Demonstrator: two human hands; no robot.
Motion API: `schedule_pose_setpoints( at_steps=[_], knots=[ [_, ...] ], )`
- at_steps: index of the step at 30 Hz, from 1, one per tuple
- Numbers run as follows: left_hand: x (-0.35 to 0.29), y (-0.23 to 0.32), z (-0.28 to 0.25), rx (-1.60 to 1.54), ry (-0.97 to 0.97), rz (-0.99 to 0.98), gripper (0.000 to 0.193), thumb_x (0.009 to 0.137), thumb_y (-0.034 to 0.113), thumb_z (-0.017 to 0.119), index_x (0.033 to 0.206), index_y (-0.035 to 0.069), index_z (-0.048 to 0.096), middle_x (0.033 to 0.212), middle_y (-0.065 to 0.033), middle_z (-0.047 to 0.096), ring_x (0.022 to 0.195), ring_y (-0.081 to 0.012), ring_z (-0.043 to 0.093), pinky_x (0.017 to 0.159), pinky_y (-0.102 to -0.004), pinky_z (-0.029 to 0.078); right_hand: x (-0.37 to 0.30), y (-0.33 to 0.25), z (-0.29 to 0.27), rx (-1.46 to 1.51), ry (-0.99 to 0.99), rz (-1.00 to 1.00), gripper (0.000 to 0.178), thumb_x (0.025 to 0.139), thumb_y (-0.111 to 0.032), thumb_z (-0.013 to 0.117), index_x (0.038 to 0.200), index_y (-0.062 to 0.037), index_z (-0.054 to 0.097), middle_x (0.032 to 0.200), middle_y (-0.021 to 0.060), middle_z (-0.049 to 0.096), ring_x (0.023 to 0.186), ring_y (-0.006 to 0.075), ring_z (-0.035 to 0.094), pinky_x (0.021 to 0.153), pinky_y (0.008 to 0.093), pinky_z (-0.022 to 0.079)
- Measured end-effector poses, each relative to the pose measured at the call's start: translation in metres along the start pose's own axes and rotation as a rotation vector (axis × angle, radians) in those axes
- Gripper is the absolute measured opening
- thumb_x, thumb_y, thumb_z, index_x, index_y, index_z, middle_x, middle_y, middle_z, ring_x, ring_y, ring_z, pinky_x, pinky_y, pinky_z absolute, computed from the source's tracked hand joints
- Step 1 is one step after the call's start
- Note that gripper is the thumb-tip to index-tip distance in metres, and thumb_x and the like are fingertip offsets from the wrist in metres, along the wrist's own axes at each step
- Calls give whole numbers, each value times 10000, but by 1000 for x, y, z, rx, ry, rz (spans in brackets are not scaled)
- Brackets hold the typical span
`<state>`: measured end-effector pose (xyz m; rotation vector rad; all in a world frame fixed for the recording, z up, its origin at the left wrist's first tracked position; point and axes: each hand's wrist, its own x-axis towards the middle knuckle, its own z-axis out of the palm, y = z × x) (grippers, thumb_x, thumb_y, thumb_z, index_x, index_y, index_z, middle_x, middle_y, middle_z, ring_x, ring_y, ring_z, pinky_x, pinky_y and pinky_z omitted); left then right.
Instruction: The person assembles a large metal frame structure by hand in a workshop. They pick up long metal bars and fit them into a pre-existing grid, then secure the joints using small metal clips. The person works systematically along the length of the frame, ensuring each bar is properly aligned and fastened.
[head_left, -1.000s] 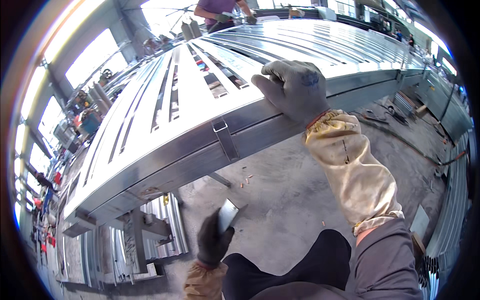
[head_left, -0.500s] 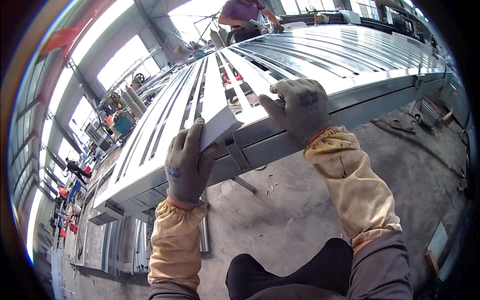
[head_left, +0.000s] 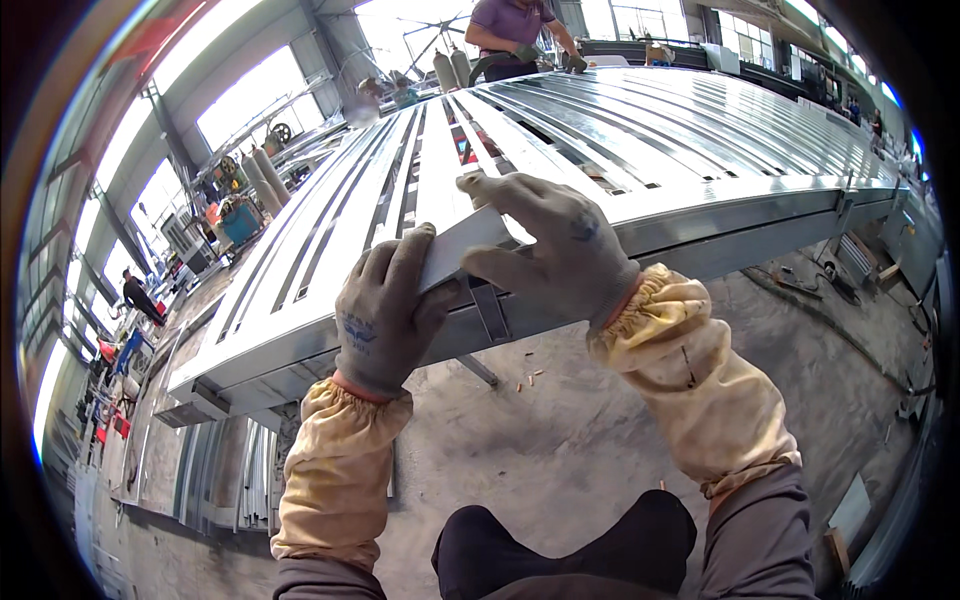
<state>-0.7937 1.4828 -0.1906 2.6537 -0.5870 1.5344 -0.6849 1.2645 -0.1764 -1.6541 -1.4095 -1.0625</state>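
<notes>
A short flat piece of grey metal [head_left: 462, 245] lies tilted at the near edge of a large slatted metal frame [head_left: 300, 362]. My left hand [head_left: 388, 315], in a grey work glove, is closed on the left end of this piece, its fingers over the top. Gloved in the same way, my right hand [head_left: 560, 240] is at the other end, palm down. Its thumb and fingers are spread apart around the piece's right corner; a firm grip does not show. Below the piece, a small metal bracket [head_left: 489, 312] sits against the frame's side.
Across the frame stands a person [head_left: 510, 35] in a purple shirt with gloved hands. Gas cylinders [head_left: 445, 72] are behind the frame. Metal profiles [head_left: 215, 470] are stacked at the lower left. A hose [head_left: 840, 345] and small scraps [head_left: 530, 380] lie on the concrete floor.
My right hand has moved left from the frame's edge to the right end of the metal piece. My left hand keeps its hold. The view has shifted slightly.
</notes>
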Motion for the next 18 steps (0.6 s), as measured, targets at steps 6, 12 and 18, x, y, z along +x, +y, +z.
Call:
schedule_pose_setpoints(
  at_steps=[6, 12, 18],
  knots=[
    [1, 0, 3, 19, -38, 9, 627, 939, 466, 736, 1397, 63, 593, 1106, -144, 693, 978, -344, 697, 825, -461, 574, 1, 4, 12, 27, -53, 84, 274, 986, -326, 707, 1062, -67, 656, 960, 151, 722, 815, 342, 736, 712, 422, 582],
    [15, -5, -5, -133, -119, 11, 600, 937, 399, 752, 1411, 75, 578, 1160, -164, 676, 1027, -384, 678, 885, -485, 557, 3, 11, 15, -2, 5, 104, 223, 986, -274, 702, 996, -56, 660, 860, 139, 705, 735, 321, 720, 673, 409, 566],
    [25, 0, 0, -186, -240, -68, 657, 911, 351, 797, 1469, 113, 546, 1201, -195, 675, 1085, -407, 676, 887, -488, 561, 4, 22, 10, 98, 8, 151, 217, 1017, -283, 684, 999, -67, 668, 833, 117, 715, 725, 260, 727, 668, 400, 567]
  ],
)
